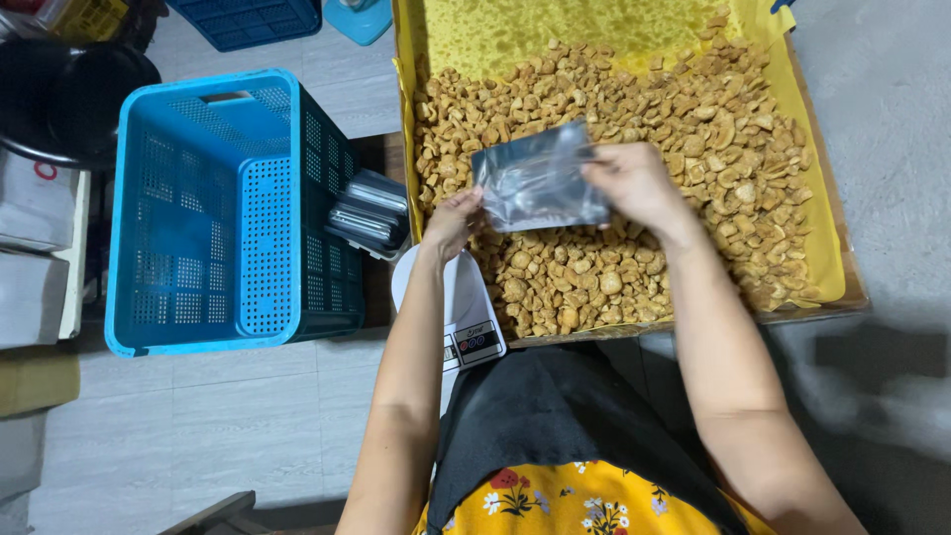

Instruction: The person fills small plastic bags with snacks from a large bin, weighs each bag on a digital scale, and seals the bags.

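I am pinching a clear plastic pouch [538, 178] between my left hand [454, 220] and right hand [634, 183], holding it over the tray [830, 238] of fried snack pieces [634, 109]; the white scale [461, 317] is sitting beside my left wrist.

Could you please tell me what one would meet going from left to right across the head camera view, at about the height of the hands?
Blue plastic crate → stack of silver pouches → left hand → silver pouch held in both hands → right hand → golden-brown snack pieces → yellow-lined tray.
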